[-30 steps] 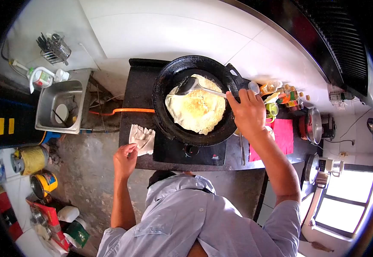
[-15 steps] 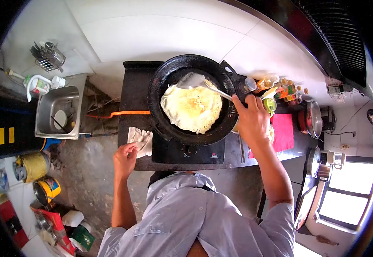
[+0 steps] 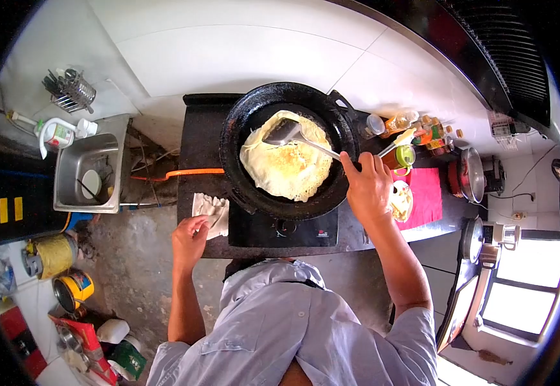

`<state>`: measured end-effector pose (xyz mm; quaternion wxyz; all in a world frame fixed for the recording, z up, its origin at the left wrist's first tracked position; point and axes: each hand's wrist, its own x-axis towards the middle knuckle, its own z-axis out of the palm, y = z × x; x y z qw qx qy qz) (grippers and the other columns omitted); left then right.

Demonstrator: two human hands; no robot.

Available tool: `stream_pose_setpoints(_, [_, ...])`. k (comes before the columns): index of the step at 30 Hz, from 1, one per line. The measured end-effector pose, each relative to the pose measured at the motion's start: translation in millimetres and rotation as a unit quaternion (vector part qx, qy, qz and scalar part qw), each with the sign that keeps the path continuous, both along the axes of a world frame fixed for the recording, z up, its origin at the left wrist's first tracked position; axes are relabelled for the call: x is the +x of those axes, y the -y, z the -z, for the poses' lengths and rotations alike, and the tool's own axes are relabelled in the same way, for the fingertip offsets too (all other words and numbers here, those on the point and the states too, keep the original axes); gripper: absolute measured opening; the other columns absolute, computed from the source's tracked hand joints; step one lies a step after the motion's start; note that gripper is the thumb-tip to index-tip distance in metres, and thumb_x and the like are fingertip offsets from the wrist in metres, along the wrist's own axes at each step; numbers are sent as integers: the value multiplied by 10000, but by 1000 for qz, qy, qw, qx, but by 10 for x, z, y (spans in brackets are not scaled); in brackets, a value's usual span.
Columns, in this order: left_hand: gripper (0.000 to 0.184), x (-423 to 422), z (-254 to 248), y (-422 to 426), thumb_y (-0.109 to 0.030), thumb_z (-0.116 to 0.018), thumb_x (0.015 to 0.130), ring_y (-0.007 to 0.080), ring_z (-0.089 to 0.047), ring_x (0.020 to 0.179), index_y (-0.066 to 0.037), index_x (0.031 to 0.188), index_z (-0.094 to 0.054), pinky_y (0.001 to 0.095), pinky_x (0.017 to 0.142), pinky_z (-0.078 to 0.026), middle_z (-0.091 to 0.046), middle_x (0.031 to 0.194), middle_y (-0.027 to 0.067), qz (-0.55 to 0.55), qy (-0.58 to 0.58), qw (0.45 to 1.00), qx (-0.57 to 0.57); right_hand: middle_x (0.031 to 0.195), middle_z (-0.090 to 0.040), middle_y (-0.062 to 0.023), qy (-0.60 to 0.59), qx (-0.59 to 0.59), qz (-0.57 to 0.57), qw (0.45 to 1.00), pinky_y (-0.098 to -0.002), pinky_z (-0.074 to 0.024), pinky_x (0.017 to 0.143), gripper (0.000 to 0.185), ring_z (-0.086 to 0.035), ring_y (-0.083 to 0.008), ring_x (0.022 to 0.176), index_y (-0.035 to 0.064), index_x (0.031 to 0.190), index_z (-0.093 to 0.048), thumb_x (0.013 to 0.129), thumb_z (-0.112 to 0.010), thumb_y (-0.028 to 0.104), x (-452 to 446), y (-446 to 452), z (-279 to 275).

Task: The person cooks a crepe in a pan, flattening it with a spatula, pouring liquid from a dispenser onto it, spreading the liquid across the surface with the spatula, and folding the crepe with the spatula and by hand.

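My right hand (image 3: pixel 369 186) is closed round the handle of a metal spatula (image 3: pixel 284 132). Its dark blade rests on the upper part of a pale yellow, thin pancake (image 3: pixel 293 170), which has lightly browned patches. The pancake lies in a large black wok (image 3: pixel 235 122) on a black cooktop (image 3: pixel 280 231). At the counter's front edge, my left hand (image 3: pixel 189 240) hangs with loosely curled fingers, thumb apart from them. It is beside a folded beige cloth (image 3: pixel 212 212), its fingertips close to the cloth; whether they touch it I cannot tell.
Right of the wok are a plate of food (image 3: pixel 401 201), a red mat (image 3: pixel 424 199), a green-lidded jar (image 3: pixel 405 156) and several seasoning bottles (image 3: pixel 431 132). A pot (image 3: pixel 471 174) stands farther right. An orange hose (image 3: pixel 193 171) runs left towards the steel sink (image 3: pixel 87 201).
The spatula blade has moved off the pancake's upper left edge, right and down onto its upper part. My right hand has shifted slightly down and left. My left hand stays by the cloth.
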<state>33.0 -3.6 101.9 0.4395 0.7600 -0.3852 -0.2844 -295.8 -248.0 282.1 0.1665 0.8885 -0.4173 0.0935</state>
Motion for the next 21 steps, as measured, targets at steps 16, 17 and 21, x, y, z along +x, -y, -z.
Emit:
stream_pose_setpoints(16, [198,34,103,-94,-62,-775,893,197,-724,849,-30,1088,-759,317,771,-574,-767,977,127,-1,9,1000,-8,957,-552,-75,12,-25,4,1000,-418,-523,758,438,-598,-281,924,170,1203,-753,787,-676,59,164,200,-2])
stream_pose_setpoints(17, [199,36,123,-106,-64,-775,894,197,-724,848,-30,1090,-760,316,772,-574,-767,976,128,-4,3,1000,-7,968,-553,-77,10,-22,10,1000,-420,-523,759,425,-598,-284,935,173,1199,-750,790,-685,75,110,173,-32])
stream_pose_setpoints(21, [203,37,140,-117,-75,-775,901,199,-723,843,-27,1098,-762,316,773,-575,-766,983,135,-7,-7,1000,-1,978,-556,-82,-13,-2,23,1000,-426,-520,757,438,-600,-293,949,177,1207,-742,781,-700,83,-29,95,-49])
